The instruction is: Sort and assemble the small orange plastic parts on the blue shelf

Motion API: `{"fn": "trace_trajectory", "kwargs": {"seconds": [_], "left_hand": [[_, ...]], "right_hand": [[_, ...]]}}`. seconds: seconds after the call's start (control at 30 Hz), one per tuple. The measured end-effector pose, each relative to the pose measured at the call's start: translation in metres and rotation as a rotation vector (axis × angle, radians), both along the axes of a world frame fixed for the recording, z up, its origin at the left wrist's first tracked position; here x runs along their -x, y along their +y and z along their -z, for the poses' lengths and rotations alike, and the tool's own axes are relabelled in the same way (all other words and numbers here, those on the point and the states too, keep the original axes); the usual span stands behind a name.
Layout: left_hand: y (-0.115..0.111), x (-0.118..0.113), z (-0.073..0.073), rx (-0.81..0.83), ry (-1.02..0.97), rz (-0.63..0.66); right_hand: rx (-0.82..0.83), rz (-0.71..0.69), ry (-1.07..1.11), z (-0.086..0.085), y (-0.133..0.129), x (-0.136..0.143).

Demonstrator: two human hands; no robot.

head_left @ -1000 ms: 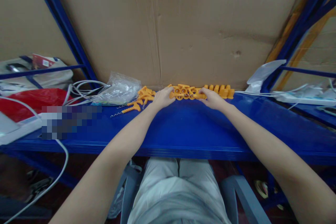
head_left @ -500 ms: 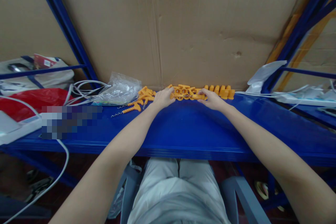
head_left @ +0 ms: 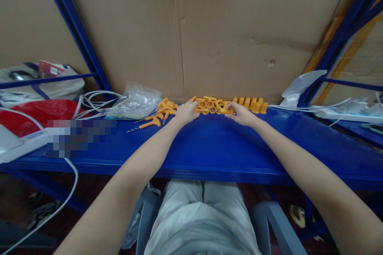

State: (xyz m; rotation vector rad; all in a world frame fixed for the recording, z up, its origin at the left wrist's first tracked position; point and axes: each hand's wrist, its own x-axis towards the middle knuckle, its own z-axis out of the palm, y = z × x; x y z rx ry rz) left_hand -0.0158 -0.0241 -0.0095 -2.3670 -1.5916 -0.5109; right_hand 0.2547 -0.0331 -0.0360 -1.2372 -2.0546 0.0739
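Observation:
At the back of the blue table, several orange plastic parts (head_left: 209, 104) with round, ring-like ends lie massed between my hands. My left hand (head_left: 187, 112) is at the left end of this group, thumb and fingers closed round the edge of an orange part. At the right end, my right hand (head_left: 241, 114) has its thumb in front and its fingers behind an orange part (head_left: 225, 110). Thin metal coils show among the front pieces; the details are too small to make out. Left of my left hand lie orange corkscrews (head_left: 154, 122) with metal spirals.
A row of orange sleeve-like pieces (head_left: 254, 105) stands right of my right hand. Crumpled clear plastic (head_left: 134, 101) and white cables (head_left: 89, 101) lie to the left. Cardboard (head_left: 233, 36) walls off the back of the blue table (head_left: 209, 147); blue posts rise at both sides.
Both hands stay in almost the same place. The front orange parts between them have shifted slightly, and thin metal coils show more clearly there.

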Motion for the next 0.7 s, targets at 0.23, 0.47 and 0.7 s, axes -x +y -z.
{"fn": "trace_trajectory", "kwargs": {"seconds": [0.23,0.47,0.7], "left_hand": [[-0.009,-0.007,-0.001,0.001,0.027,0.042],[-0.014,-0.014,-0.001,0.007,-0.068,0.087],[-0.003,-0.009,0.004,0.065,-0.162,0.048]], "right_hand": [[-0.042,-0.047,-0.028,-0.001,-0.003,0.012],[-0.140,-0.106,-0.069,0.002,-0.007,0.023],[-0.120,-0.140,-0.051,0.003,-0.004,0.020]]}}
